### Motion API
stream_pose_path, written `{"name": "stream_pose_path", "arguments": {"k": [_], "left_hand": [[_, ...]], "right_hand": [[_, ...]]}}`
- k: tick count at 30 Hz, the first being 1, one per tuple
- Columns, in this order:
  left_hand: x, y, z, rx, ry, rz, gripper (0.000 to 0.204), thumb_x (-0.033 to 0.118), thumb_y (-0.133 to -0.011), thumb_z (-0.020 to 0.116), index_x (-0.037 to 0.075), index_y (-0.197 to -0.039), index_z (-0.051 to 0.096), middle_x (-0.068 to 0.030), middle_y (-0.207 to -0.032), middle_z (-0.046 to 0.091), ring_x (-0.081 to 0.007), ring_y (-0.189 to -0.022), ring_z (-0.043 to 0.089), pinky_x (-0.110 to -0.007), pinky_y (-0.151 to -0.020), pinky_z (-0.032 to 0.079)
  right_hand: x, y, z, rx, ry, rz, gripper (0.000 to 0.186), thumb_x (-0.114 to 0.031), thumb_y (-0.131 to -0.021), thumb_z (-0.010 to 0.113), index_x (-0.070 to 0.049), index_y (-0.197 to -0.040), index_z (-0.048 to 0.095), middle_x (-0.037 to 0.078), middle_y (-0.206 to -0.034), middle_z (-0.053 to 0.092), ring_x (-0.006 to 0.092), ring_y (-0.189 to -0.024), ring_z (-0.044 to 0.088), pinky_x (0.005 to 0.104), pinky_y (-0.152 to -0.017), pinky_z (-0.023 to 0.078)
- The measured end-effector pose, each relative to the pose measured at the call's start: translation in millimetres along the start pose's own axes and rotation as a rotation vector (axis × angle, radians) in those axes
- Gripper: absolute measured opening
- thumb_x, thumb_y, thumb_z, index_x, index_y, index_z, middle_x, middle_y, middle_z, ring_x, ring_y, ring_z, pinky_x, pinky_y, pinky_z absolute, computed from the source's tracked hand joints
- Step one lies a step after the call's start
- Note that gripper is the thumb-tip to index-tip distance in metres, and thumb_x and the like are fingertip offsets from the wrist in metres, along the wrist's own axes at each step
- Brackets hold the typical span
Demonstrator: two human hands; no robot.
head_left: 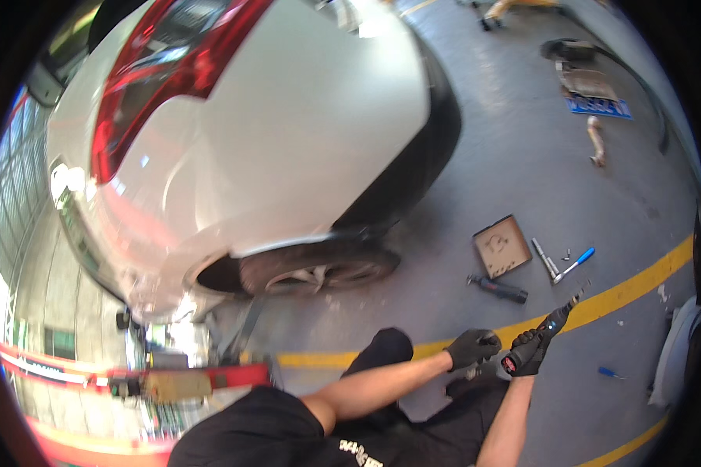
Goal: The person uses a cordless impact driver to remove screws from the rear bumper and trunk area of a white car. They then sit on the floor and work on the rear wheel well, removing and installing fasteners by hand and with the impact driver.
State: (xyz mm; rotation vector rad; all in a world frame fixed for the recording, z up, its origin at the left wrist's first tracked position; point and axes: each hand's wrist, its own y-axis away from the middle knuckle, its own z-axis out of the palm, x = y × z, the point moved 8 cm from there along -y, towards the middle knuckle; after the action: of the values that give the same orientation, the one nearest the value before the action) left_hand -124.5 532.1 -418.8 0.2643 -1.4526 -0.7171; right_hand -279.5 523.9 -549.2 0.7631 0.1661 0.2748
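My right hand (526, 354), in a black glove, is wrapped round a black cordless driver (554, 321) with a red end. The driver's thin shaft points up and to the right, over the yellow floor line. Just left of it is my left hand (475, 348), also gloved, with its fingers curled in. Whatever those fingers may hold is hidden. Ahead on the floor lie a dark cordless ratchet (500, 289), a shallow cardboard box (503, 247) with small parts in it, and a blue-handled ratchet wrench (576, 265) beside a metal extension bar (543, 257).
A white car (311, 117) with a red tail light fills the left, its wheel (319, 268) close to my knees. A blue-handled screwdriver (611, 373) lies at right. Farther off are a blue plate (600, 107) and a pale curved part (596, 142). A red lift arm (237, 375) stands at left.
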Motion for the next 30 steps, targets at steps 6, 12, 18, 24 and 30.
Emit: {"name": "stream_pose_path", "arguments": {"k": [6,12,18,24,30], "left_hand": [[145.2,99.5,13.0,0.046,-0.171,0.102,0.017,0.018,-0.088,0.066,0.003,-0.094,0.067,-0.0059,-0.086,0.068,-0.0129,-0.079,0.061,-0.031,-0.073,0.051],[203.5,136.0,-18.9,0.022,0.093,0.027,0.016,0.017,-0.085,0.062,0.003,-0.093,0.067,-0.0044,-0.077,0.066,-0.0129,-0.065,0.064,-0.030,-0.058,0.052],[223.0,129.9,-82.7,0.051,0.188,0.052,0.014,0.008,-0.083,0.058,0.002,-0.093,0.066,-0.0071,-0.074,0.066,-0.0141,-0.058,0.064,-0.029,-0.049,0.052],[263.2,129.9,-112.1,0.119,0.263,0.037,0.016,0.014,-0.084,0.068,0.001,-0.093,0.067,-0.0071,-0.074,0.067,-0.0140,-0.062,0.066,-0.029,-0.056,0.054],[341.3,76.2,-71.4,0.136,0.318,0.056,0.022,0.022,-0.084,0.075,0.003,-0.094,0.070,-0.0054,-0.075,0.067,-0.0115,-0.062,0.063,-0.026,-0.055,0.052]], "right_hand": [[4.4,152.3,58.1,-0.447,0.090,0.156,0.044,-0.051,-0.095,0.053,-0.023,-0.063,0.041,-0.005,-0.050,0.033,0.0094,-0.041,0.032,0.0287,-0.038,0.030],[-69.4,280.7,29.1,-0.202,0.025,0.225,0.031,-0.052,-0.090,0.061,-0.028,-0.071,0.058,-0.008,-0.057,0.046,0.0070,-0.058,0.047,0.0250,-0.056,0.043],[-149.3,369.7,96.8,0.058,-0.201,0.068,0.028,-0.051,-0.087,0.064,-0.026,-0.076,0.068,-0.008,-0.064,0.056,0.0081,-0.062,0.052,0.0269,-0.059,0.045],[-217.7,360.8,200.3,-0.050,0.034,0.119,0.032,-0.051,-0.090,0.061,-0.022,-0.077,0.065,-0.006,-0.065,0.054,0.0097,-0.062,0.051,0.0278,-0.058,0.045],[-263.5,285.2,282.8,-0.252,0.223,0.297,0.036,-0.051,-0.092,0.057,-0.019,-0.077,0.063,-0.005,-0.066,0.053,0.0112,-0.061,0.050,0.0286,-0.057,0.044]]}}
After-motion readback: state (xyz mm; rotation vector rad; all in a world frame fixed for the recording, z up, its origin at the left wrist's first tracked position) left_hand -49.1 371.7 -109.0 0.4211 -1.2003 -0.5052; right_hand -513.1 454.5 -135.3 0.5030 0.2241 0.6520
